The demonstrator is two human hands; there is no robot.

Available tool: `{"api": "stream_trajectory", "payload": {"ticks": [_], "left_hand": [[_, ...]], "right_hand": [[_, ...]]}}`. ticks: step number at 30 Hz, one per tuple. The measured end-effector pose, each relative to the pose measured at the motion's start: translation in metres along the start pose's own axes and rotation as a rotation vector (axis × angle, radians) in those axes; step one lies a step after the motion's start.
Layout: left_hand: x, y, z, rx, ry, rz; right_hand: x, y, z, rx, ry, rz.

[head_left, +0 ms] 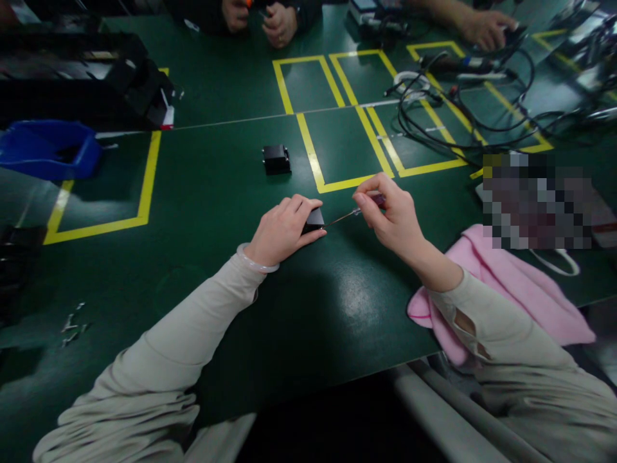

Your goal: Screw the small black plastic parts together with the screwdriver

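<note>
My left hand (286, 228) is closed around a small black block (315, 219) and steadies it on the green table (337, 341). Between the thumb and fingers of my right hand (390, 215) is the dark reddish handle of a screwdriver (342, 218). Its thin shaft slants down to the left, and the tip meets the block's right side near my left thumb. Whether it sits in a screw is too small to tell. A second black block (276, 159), with small shiny screws at its sides, lies farther back on the table.
Loose screws (72, 326) lie at the left. A blue bin (51, 149) and black parts (81, 77) stand behind them. Coiled cables (463, 96) spread at the back right, near a pink cloth (506, 283). Co-workers' hands (279, 24) are across the table.
</note>
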State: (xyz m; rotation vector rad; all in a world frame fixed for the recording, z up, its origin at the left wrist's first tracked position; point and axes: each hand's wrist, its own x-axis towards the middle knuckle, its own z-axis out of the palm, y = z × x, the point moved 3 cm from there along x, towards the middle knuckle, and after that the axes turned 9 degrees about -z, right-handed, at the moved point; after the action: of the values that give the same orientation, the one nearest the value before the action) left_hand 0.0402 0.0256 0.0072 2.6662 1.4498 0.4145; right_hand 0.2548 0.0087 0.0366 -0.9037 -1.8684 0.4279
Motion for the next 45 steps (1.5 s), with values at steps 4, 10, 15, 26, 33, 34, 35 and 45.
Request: {"api": "stream_trajectory", "payload": {"ticks": [4, 10, 15, 26, 33, 34, 35, 45], "left_hand": [[0.0, 0.0, 0.0, 0.009, 0.007, 0.005], [0.0, 0.001, -0.001, 0.011, -0.004, -0.001], [0.0, 0.001, -0.001, 0.01, 0.001, 0.006], [0.001, 0.0, 0.0, 0.0, 0.003, 0.011], [0.002, 0.0, 0.001, 0.007, 0.003, 0.004], [0.002, 0.0, 0.001, 0.006, 0.002, 0.005], [0.002, 0.0, 0.001, 0.005, 0.001, 0.008], [0.005, 0.002, 0.001, 0.027, -0.017, 0.018]], "right_hand": [[0.0, 0.001, 0.001, -0.001, 0.021, -0.009], [0.005, 0.0, 0.001, -0.018, 0.001, 0.0], [0.012, 0.001, 0.001, -0.009, -0.019, 0.007], [0.002, -0.001, -0.004, 0.021, -0.026, 0.088], [-0.004, 0.006, -0.002, 0.055, 0.023, 0.067], [-0.004, 0.005, -0.002, 0.05, 0.016, 0.055], [-0.004, 0.005, -0.002, 0.045, 0.011, 0.044], [-0.008, 0.006, -0.004, 0.095, 0.043, 0.066]]}}
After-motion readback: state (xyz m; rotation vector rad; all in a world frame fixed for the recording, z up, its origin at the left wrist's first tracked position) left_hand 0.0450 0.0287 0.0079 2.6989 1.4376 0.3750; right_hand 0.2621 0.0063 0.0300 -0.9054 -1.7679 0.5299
